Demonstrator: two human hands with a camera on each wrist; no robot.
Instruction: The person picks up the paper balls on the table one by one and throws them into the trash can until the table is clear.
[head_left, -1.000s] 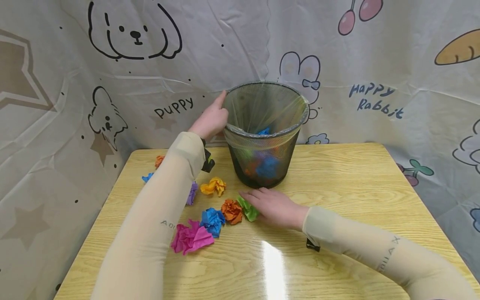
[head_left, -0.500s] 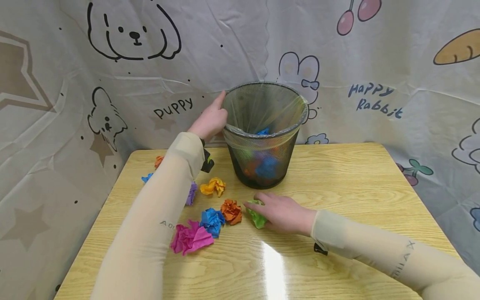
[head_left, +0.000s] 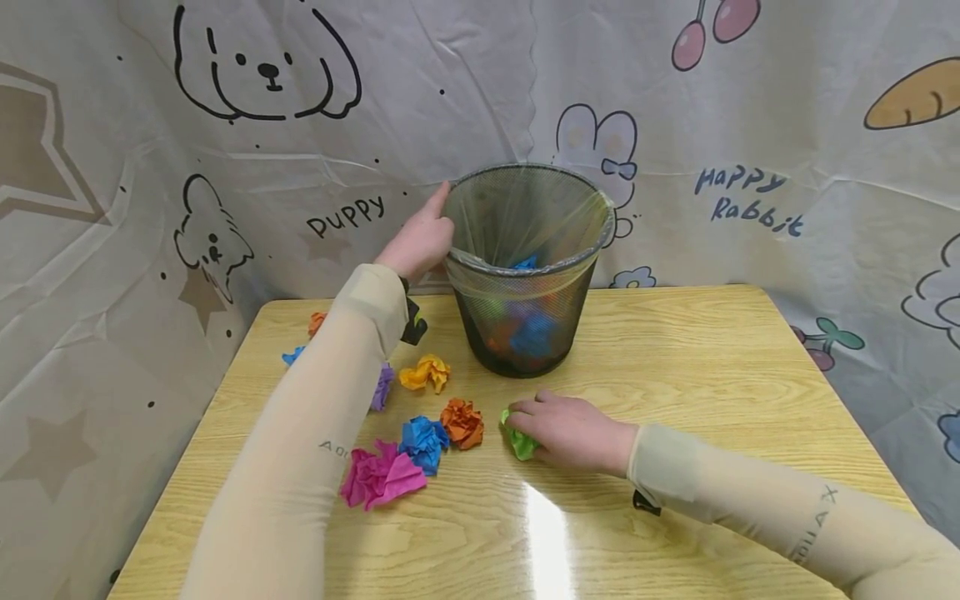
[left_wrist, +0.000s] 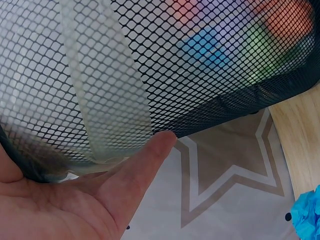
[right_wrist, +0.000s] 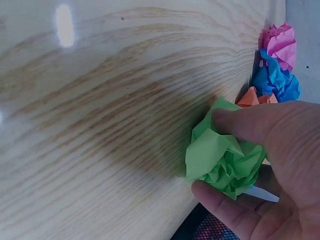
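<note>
Where the right hand (head_left: 573, 432) pinches, the crumpled green paper wad (right_wrist: 225, 155) sits

Because the thumb presses one side of the wad and the other fingers (right_wrist: 222, 204) back it from the opposite side, it is caught between them, low over the wood-grain tabletop (head_left: 675, 358); whether it touches the surface I cannot tell. It is a compact lump with no clear long axis. Direction matters more: the black wire-mesh wastebasket (head_left: 566, 308) stands beyond the right hand and slightly to its left, rim well above the wad. That raised rim and near wall stand between the wad and the opening.

Nearer to the wastebasket is the left hand (head_left: 416, 242), touching the left of its rim with one finger straight; whether the rest curl round the edge I cannot tell. A translucent plastic liner (head_left: 517, 208) drapes the rim, and more coloured paper (head_left: 534, 333) shows through the mesh.

Just left of the green wad, apart from it, lies a rust-orange wad (head_left: 462, 423), then a blue wad (head_left: 424, 444) touching a magenta wad (head_left: 382, 475). A yellow-orange wad (head_left: 426, 373) lies near the wastebasket's foot. The left sleeve (head_left: 300, 433) partly hides a purple wad (head_left: 383, 387).
</note>
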